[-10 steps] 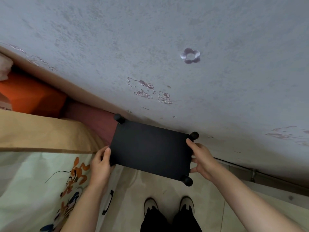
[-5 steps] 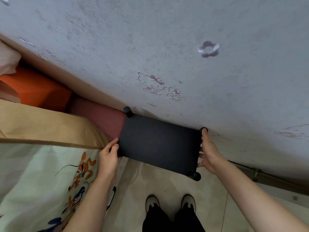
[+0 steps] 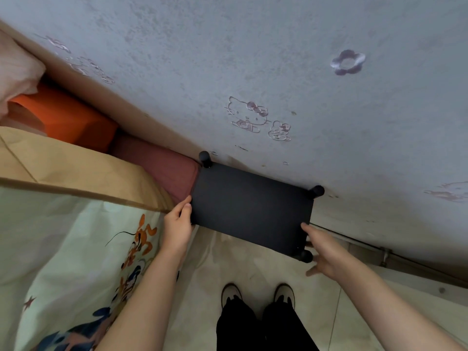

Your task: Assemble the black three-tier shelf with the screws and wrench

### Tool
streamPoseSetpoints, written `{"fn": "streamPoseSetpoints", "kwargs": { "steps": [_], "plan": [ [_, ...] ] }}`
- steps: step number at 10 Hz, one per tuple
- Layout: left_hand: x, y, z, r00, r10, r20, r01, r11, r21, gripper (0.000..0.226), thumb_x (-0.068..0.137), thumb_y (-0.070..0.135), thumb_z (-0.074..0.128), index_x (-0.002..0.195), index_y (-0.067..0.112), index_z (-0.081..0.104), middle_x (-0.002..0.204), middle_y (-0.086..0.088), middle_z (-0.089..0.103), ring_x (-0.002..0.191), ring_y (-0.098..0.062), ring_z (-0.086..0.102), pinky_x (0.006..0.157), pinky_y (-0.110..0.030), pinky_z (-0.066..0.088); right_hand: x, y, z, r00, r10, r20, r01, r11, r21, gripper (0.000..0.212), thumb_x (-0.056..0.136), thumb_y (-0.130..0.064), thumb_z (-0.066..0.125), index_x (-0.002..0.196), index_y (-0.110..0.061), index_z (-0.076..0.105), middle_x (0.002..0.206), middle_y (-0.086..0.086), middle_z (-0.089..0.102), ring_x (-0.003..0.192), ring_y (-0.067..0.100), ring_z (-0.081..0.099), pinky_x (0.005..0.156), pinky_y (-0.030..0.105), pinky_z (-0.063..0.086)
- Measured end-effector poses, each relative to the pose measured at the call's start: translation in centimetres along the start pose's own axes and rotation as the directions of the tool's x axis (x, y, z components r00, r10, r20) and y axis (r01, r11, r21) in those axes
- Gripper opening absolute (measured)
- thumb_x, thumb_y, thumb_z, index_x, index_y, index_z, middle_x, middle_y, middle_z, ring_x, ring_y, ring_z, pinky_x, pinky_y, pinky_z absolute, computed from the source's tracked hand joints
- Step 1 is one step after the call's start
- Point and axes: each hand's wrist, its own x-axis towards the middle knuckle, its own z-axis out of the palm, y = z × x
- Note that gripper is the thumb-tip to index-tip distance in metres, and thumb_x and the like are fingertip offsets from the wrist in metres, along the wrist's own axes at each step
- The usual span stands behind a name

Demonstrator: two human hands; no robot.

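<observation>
- Shelf (image 3: pixel 250 209) stands on the tile floor (image 3: pixel 253 264), back edge against the grey wall (image 3: pixel 253 59). You look straight down on its flat black top.
- Three round post caps show: far left (image 3: pixel 204 158), far right (image 3: pixel 316 191), near right (image 3: pixel 305 256). The near left corner is hidden behind your left hand.
- Your left hand (image 3: pixel 177 224) grips the shelf's left edge; fingers are curled over the rim, thumb side up.
- Your right hand (image 3: pixel 323 252) is at the near right corner, fingers spread and fairly straight, fingertips touching the top's edge beside the near right cap. No grip there that you can see.
- Left of the shelf, touching or just beside it: a reddish cushion (image 3: pixel 162 165), then an orange one (image 3: pixel 71 117) farther back.
- A cartoon-print sheet (image 3: pixel 63 249) and tan cover (image 3: pixel 76 168) fill the left foreground.
- Your shoes (image 3: pixel 258 295) sit on the tiles just short of the shelf.
- A pipe (image 3: pixel 379 252) runs along the wall's base at right.
- Cat and flower decals (image 3: pixel 253 117) mark the wall above the shelf.
</observation>
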Motion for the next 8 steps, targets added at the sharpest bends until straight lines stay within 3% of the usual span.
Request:
{"fn": "streamPoseSetpoints", "kwargs": {
  "steps": [1,2,3,4,6,8],
  "plan": [
    [0.1,0.1,0.1,1.0,0.007,0.006,-0.007,1.0,-0.005,0.034,0.107,0.024,0.045,0.139,0.023,0.058,0.137,0.004,0.056,0.132,-0.018,0.05,0.114,-0.048,0.041,0.1,1.3,0.9,0.992,0.099,0.072,-0.112,0.969,0.219,0.046,0.101,-0.04,0.051,0.139,-0.015,0.043,0.118,0.015,0.053,0.124,0.047,0.046,0.093,0.063,0.042],
    [0.0,0.1,-0.2,0.999,0.008,0.031,-0.008,1.0,-0.018,0.037,0.106,0.027,0.049,0.142,0.024,0.055,0.141,0.002,0.056,0.132,-0.019,0.051,0.113,-0.048,0.043,-0.2,1.7,2.0,1.0,0.016,0.019,-0.021,0.966,0.259,0.038,0.102,-0.031,0.051,0.133,-0.01,0.048,0.108,0.009,0.055,0.109,0.032,0.055,0.087,0.048,0.047],
    [-0.6,0.0,-0.3,1.0,-0.019,-0.003,0.019,0.998,-0.066,0.05,0.102,0.035,0.057,0.149,0.027,0.045,0.15,-0.001,0.049,0.136,-0.023,0.049,0.112,-0.05,0.044,-1.1,1.9,2.0,1.0,-0.014,0.002,0.013,0.96,0.281,0.031,0.102,-0.026,0.052,0.127,-0.008,0.052,0.111,0.009,0.056,0.106,0.027,0.056,0.089,0.043,0.046],
    [-1.9,0.0,-0.4,0.993,-0.09,-0.076,0.079,0.987,-0.138,0.064,0.097,0.041,0.063,0.153,0.023,0.037,0.151,-0.005,0.047,0.136,-0.028,0.048,0.11,-0.052,0.044,-2.6,2.0,1.1,0.999,-0.048,0.002,0.045,0.946,0.321,0.024,0.101,-0.018,0.052,0.121,-0.005,0.052,0.106,0.009,0.054,0.089,0.021,0.056,0.095,0.042,0.044],
    [-7.1,2.4,0.8,0.991,-0.08,-0.104,0.06,0.982,-0.177,0.068,0.1,0.016,0.061,0.159,0.021,0.026,0.159,-0.007,0.037,0.136,-0.028,0.047,0.105,-0.04,0.047,-8.0,2.5,-0.4,0.976,-0.216,-0.032,0.219,0.958,0.187,0.025,0.099,-0.013,0.05,0.122,-0.006,0.055,0.119,0.012,0.06,0.111,0.025,0.056,0.095,0.038,0.043],
    [-16.4,5.1,3.2,0.996,-0.01,-0.084,0.002,0.995,-0.103,0.061,0.101,0.005,0.055,0.156,0.018,0.033,0.158,-0.005,0.037,0.134,-0.025,0.048,0.096,-0.034,0.05,-14.8,3.9,-3.5,0.88,-0.474,-0.009,0.474,0.88,-0.034,0.03,0.099,-0.016,0.054,0.128,-0.009,0.056,0.112,-0.001,0.06,0.11,0.018,0.055,0.106,0.04,0.044]
  ]
}}
